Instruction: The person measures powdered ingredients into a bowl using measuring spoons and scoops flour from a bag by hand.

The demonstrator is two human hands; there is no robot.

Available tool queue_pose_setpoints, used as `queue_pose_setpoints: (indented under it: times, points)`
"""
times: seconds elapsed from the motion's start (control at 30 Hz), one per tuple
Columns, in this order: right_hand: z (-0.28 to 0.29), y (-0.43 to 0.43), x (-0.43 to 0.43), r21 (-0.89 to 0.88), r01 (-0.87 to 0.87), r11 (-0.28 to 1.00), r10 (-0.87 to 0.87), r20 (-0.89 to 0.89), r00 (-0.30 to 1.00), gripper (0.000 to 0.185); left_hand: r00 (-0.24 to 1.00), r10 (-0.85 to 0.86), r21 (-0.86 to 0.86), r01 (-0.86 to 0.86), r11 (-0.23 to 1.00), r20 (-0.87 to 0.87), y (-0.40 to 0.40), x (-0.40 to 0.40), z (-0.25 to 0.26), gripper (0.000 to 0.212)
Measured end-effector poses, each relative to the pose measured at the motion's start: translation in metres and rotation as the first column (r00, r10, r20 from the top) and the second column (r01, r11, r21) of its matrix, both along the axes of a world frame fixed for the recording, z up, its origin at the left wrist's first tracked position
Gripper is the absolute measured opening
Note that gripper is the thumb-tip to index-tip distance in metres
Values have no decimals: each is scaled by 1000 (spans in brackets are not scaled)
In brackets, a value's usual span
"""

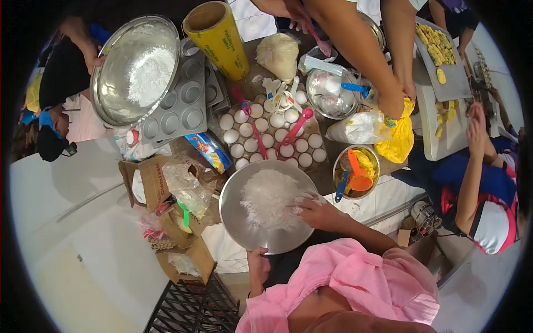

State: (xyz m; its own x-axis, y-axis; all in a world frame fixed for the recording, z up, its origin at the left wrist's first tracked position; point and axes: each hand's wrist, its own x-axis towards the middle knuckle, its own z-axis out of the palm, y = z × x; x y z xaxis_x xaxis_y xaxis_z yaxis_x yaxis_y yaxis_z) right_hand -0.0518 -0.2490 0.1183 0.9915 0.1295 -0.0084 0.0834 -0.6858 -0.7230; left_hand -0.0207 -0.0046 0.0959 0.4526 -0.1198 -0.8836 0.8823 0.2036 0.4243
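Note:
My left hand [259, 267] grips the near rim of a wide metal mixing bowl [241, 237], thumb over the edge. Inside the bowl lies a heap of white flour-like powder [268, 197]. My right hand [318, 212] is in the bowl at the heap's right side, its fingers apart and dusted white. Some of its fingertips are hard to make out against the powder. Just beyond the bowl sits a tray of white eggs [261, 125], with pink measuring spoons [296, 127] lying across it.
A second steel bowl [112, 89] with powder is held by another person's hand [89, 56] over muffin tins [191, 95]. A co-worker's hands [393, 104] handle a yellow plastic bag [397, 139]. A small bowl [377, 177] holds orange and blue measuring cups. Cardboard boxes [152, 181] stand left.

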Motion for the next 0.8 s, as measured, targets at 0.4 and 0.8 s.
queue_pose_setpoints:
  times: [0.4, 0.8]
  points:
    - [3, -21, 19, -53, 101, 994, -97, 77, 992, 33, 997, 74, -36, -74, 997, -9, 19, 3, -11, 51]
    - [-17, -148, 71, -547, 237, 803, -487, -374, 789, 26, 999, 44, -30, -43, 999, 11, 27, 5, -7, 54]
